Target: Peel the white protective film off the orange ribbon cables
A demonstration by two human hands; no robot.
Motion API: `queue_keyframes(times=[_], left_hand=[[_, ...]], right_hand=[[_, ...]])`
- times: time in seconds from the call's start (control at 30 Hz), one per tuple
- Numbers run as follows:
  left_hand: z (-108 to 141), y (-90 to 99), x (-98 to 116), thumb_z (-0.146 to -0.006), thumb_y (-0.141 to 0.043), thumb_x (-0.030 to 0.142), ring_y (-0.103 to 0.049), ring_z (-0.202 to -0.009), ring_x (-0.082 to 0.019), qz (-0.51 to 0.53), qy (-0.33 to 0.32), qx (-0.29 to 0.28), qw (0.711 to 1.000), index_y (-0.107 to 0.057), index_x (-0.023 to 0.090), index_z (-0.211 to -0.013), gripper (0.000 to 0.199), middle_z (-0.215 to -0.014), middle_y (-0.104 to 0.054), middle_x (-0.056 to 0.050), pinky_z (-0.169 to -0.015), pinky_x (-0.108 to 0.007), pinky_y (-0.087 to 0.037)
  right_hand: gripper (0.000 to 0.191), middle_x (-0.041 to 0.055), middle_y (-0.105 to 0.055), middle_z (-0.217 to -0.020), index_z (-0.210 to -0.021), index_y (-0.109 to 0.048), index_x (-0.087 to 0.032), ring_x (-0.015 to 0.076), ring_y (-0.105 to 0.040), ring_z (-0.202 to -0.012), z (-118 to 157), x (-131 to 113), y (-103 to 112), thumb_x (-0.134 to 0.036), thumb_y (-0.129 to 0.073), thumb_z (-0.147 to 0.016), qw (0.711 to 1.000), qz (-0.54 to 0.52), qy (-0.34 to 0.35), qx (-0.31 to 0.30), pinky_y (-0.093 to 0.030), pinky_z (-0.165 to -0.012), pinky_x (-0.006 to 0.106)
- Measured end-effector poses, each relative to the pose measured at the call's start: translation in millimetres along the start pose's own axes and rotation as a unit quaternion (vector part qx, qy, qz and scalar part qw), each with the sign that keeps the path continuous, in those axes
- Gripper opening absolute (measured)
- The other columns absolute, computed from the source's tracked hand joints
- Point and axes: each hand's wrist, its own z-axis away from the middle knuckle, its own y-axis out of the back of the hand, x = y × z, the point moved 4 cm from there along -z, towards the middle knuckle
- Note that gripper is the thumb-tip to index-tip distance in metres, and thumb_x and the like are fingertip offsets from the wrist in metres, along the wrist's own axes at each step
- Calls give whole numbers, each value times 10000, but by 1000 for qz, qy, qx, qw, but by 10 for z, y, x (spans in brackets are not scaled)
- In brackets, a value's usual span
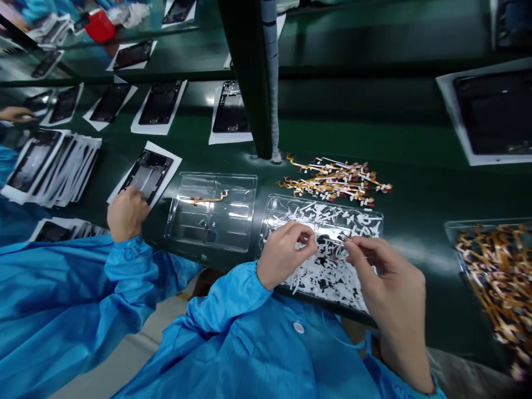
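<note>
My left hand (286, 255) and my right hand (386, 280) hover over a clear plastic tray (322, 206) heaped with white and black backing scraps (332, 271). Their fingertips pinch a thin, flat strip (330, 238) from either end, and it is too small and blurred to identify. Just above the tray lies a loose pile of orange flex cables with white tabs (334, 180). Another clear compartment tray (211, 211) holds a single orange flex cable (210, 198).
A dark green conveyor belt (399, 124) carries phone back panels on white sheets (160, 108). A dark vertical post (247, 72) rises behind the cables. A tray of orange flex cables (496, 274) sits at right. A co-worker's hand (127, 213) in a blue sleeve rests on a panel at left.
</note>
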Motion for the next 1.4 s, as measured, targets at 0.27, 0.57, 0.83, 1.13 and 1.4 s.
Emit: queue_keyframes(times=[0.27, 0.57, 0.83, 1.13, 1.4], left_hand=[[-157, 30, 59, -933, -715, 298, -683, -765, -142, 188, 90, -91, 974, -777, 192, -969, 128, -888, -772, -41, -714, -276, -587], [-55, 114, 135, -1005, -627, 224, -717, -839, -125, 107, -28, 30, 993, -739, 216, -1160, 191, -1003, -755, -51, -770, -274, -624], [-19, 39, 303, -949, -705, 223, -703, -767, -139, -173, -261, 32, 949, -699, 178, -1079, 138, -862, -748, -15, -683, -279, -576], [-31, 6, 267, -926, -689, 198, -687, -773, -169, -216, -248, 16, 944, -692, 203, -1008, 82, -879, -752, -15, -688, -311, -533], [-14, 5, 243, -926, -704, 201, -693, -777, -164, -198, -256, 6, 946, -676, 191, -1082, 159, -909, -772, -17, -671, -299, -529]], right_hand=[[204, 7, -681, -834, -1008, -717, -260, 135, -596, -689, -17, -4, -69, -449, -681, -939, 987, -104, -42, -119, -484, -619, 253], [200, -15, -632, -667, -908, -766, -249, 114, -555, -606, -29, 62, -47, -446, -741, -889, 976, -167, -96, -105, -469, -563, 220], [253, -14, -611, -616, -994, -792, -228, 128, -553, -584, -37, 70, -25, -452, -726, -897, 972, -175, -105, -115, -465, -544, 243], [293, 11, -651, -683, -1010, -784, -194, 145, -570, -599, -3, -1, -82, -454, -680, -926, 985, -124, -67, -101, -479, -580, 280], [315, -5, -646, -642, -1056, -777, -192, 150, -585, -585, -2, 25, -124, -461, -667, -936, 981, -132, -86, -115, -462, -562, 276]])
